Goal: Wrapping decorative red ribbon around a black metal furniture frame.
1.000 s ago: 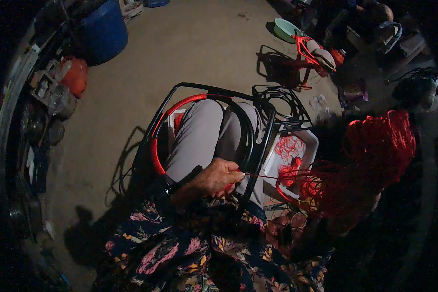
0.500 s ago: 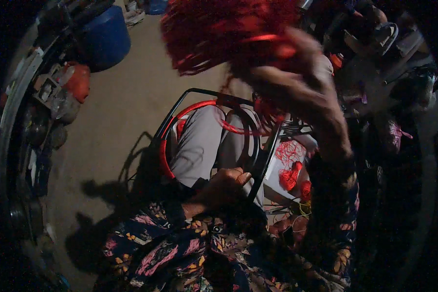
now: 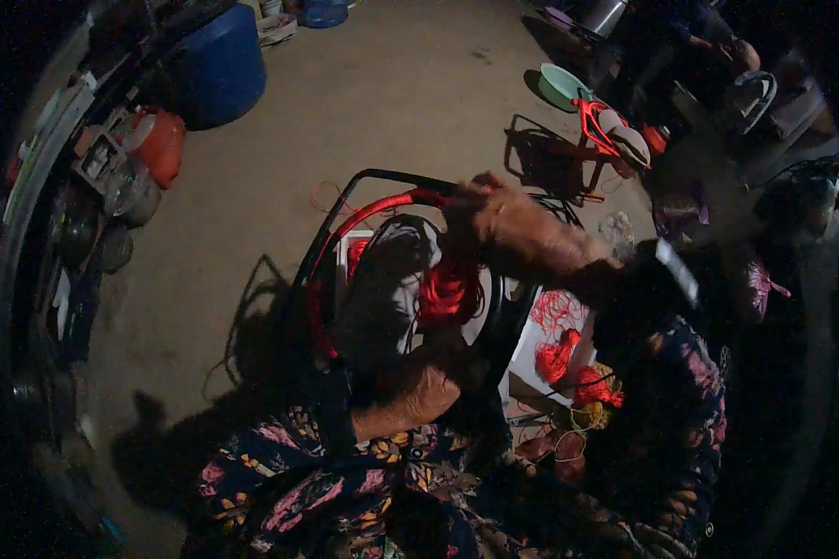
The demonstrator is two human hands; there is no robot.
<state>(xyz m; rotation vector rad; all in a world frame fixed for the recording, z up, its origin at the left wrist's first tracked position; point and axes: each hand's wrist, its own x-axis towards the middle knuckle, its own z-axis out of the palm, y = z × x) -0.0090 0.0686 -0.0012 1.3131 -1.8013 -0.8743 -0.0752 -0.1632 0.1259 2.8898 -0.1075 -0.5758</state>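
Item: orange-red bundle (image 3: 158, 149), at far left, low against the wall clutter.
Item: large blue barrel (image 3: 219, 73), standing on the floor (image 3: 419, 93) behind it.
Item: black metal frame (image 3: 391, 175), across my lap; its left side and top bar show clearly, the rest lies in shadow.
Item: hoop (image 3: 382, 204), inside the frame, wound in red along its left and upper part.
Item: my left hand (image 3: 410, 396), low over my lap, wrist turned inward, fingers lost in the dark; how far they are closed, and on what, I cannot tell.
Item: hank of red cord (image 3: 447, 293), hanging in loops within the hoop, directly below my right fingers.
Item: my right hand (image 3: 527, 224), over the hoop's upper right, fingers bent and shadowed; whether they have hold of the hank, I cannot tell.
Item: white tray (image 3: 527, 363), right of my lap, with loose red cord (image 3: 557, 312) and a red skein (image 3: 557, 357).
Item: pale green bowl (image 3: 561, 88), farther off.
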